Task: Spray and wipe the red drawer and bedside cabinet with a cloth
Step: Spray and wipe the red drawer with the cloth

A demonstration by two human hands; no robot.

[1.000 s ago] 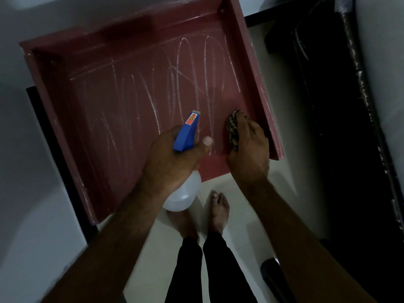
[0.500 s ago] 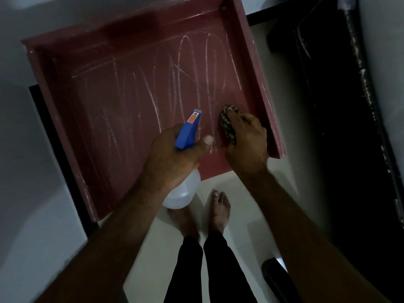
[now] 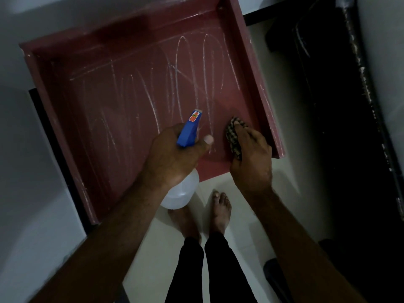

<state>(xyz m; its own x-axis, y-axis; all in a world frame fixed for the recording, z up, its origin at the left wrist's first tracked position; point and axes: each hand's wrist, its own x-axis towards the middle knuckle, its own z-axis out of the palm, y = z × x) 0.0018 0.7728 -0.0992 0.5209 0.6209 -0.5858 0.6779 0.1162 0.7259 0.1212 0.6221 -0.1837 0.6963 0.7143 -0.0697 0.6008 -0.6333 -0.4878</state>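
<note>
Down at five o'clock in the drawer (image 3: pixel 109 110) our right hand (image 3: pixel 251 158), fingers curled round the cloth (image 3: pixel 232 136), has drawn back to the near edge, mid-wipe with streaks (image 3: pixel 182 62) remaining, while our left hand (image 3: pixel 172 159) grips the bottle (image 3: pixel 189 131)

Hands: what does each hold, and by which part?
The left hand grips the bottle by its neck, just under the blue spray head. The right hand holds the cloth as a bunch, pressed on the drawer floor.

Pale floor (image 3: pixel 153 259), two bare feet (image 3: pixel 219 212) on it, toes beside the red drawer's (image 3: pixel 131 95) near edge.
</note>
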